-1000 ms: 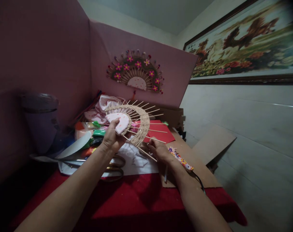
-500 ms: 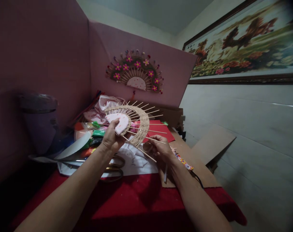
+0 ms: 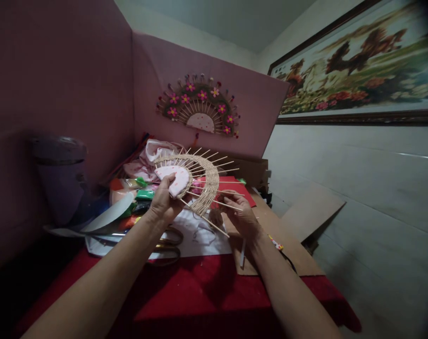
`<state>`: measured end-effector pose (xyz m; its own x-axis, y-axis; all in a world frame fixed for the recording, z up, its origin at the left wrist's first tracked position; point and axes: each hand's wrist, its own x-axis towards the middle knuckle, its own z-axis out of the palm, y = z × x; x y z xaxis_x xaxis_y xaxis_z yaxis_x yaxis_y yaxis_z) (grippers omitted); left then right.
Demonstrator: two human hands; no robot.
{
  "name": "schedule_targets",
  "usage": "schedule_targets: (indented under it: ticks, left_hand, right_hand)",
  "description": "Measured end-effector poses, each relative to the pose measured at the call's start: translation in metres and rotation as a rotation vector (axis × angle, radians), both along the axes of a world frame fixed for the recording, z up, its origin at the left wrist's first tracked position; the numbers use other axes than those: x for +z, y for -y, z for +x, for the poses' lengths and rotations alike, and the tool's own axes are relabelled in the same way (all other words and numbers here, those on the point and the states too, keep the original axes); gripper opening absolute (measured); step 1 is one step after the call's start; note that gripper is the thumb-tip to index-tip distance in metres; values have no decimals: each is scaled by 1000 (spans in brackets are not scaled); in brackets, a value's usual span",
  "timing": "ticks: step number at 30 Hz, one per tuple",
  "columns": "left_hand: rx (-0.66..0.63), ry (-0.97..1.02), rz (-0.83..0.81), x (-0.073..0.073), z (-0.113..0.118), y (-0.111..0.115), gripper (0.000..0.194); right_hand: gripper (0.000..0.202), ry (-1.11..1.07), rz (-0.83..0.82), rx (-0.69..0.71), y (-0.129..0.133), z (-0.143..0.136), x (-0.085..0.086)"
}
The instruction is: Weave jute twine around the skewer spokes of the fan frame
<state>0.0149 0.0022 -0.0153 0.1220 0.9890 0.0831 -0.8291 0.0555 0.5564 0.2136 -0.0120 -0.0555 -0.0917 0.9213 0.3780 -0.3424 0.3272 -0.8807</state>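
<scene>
My left hand grips a half-woven fan by its pale, dotted cloth-covered base, thumb on top and fingers underneath. Thin wooden sticks radiate from that base, and a curved band of straw-coloured cord is woven through them. At the fan's right edge, my right hand has its fingers pinched together by the stick ends. Whatever lies between those fingertips is too small to make out. Just left of the right hand is a small brown roll, partly hidden behind the sticks.
Gold-handled scissors lie on white paper at the front left, near colourful packets. Cardboard and a red sheet lie to the right on the red cloth. A flower-trimmed fan is on the pink panel behind.
My right hand has shifted slightly up and right along the stick ends, and its fingers have changed position. The left hand and the fan stay almost still.
</scene>
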Motion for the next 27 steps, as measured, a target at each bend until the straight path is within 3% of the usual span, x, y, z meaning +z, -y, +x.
schedule_targets:
  ticks: [9,12,15,21,24,27]
  left_hand:
    - [0,41,51,0,-1,1,27]
    - [8,49,55,1,-1,2,29]
    - [-4,38,44,1,-1,3,30]
    - [1,45,49,3,0,3,30]
    - [4,62,47,3,0,2,27]
    - [-3,72,78,3,-1,2,26]
  right_hand:
    - [12,-199,-14,-91,7,22,15]
    - [26,-157,-44,-63,13,24,18]
    - [40,-16,-30,-101,16,19,18]
    - [37,205,-64,-153,2,9,4]
    - [28,523,-52,-339,-8,10,-8]
    - [25,769,-21,-294,-10,11,-19]
